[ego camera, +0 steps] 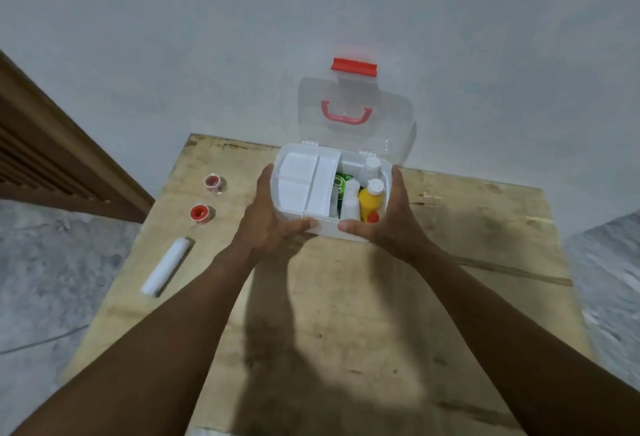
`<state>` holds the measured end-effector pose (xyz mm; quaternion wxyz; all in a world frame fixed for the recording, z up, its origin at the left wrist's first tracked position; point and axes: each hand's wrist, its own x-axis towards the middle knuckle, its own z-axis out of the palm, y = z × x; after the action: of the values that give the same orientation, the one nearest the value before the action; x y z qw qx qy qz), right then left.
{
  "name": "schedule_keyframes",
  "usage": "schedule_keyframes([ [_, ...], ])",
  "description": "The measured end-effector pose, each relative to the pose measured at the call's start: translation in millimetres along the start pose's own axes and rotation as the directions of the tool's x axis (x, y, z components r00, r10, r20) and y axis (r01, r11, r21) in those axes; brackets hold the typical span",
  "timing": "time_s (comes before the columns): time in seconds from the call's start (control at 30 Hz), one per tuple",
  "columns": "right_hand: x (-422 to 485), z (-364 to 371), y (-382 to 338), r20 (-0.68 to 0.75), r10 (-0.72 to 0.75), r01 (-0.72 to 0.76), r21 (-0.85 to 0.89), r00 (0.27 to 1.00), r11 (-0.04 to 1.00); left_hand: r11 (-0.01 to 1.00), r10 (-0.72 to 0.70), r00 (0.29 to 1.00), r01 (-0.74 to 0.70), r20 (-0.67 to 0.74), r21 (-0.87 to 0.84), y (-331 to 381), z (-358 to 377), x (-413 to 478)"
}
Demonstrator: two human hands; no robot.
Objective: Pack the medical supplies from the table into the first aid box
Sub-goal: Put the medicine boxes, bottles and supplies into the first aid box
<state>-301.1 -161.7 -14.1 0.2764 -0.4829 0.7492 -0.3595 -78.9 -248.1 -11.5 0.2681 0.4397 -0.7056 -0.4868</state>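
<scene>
The white first aid box (pixel 327 229) stands open on the wooden table, its clear lid (pixel 356 117) with a red handle and red latch raised against the wall. My left hand (pixel 268 217) grips its left side and front edge; my right hand (pixel 388 217) grips its right side. A white divided tray (pixel 304 184) fills the box's left half. On the right lie a yellow bottle (pixel 370 202), a white bottle (pixel 351 200), another white bottle (pixel 370 165) and a green packet (pixel 341 184). A white bandage roll (pixel 166 266) and two red tape rolls (pixel 202 213) (pixel 213 183) lie left of the box.
The wooden table (pixel 346 314) stands against a pale wall. Grey floor shows on both sides. A brown wooden slatted panel (pixel 52 165) stands at the far left.
</scene>
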Motion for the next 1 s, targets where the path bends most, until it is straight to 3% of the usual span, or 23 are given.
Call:
schedule_keyframes([
  [0.33,1.0,1.6,3.7,0.022,-0.022,0.021,0.047,1.000,0.999,0.993,-0.112,0.990,0.115,-0.090,0.028,16.1,4.9,-28.1],
  [0.47,1.5,2.7,5.6,0.028,-0.050,0.048,0.071,0.998,0.996,0.969,-0.178,0.905,0.229,-0.386,0.091,2.8,-5.9,-60.2],
  [0.53,1.9,3.1,7.3,0.033,-0.039,0.036,0.076,0.999,0.996,0.953,-0.136,0.826,0.261,-0.548,0.157,-7.1,-17.8,-77.1],
  [0.63,1.7,2.5,8.5,0.054,-0.007,0.003,0.071,0.999,0.997,0.886,-0.053,0.754,0.338,-0.655,0.317,-29.7,-44.5,-95.6],
  [0.77,-0.2,1.6,5.1,0.066,-0.008,0.002,0.086,0.998,0.996,0.802,-0.068,0.745,0.436,-0.663,0.408,-53.2,-72.8,-114.2],
  [1.0,-3.1,-0.2,-2.3,0.056,-0.032,0.024,0.134,0.998,0.991,0.714,-0.074,0.821,0.440,-0.566,0.545,-65.4,-90.9,-114.5],
])
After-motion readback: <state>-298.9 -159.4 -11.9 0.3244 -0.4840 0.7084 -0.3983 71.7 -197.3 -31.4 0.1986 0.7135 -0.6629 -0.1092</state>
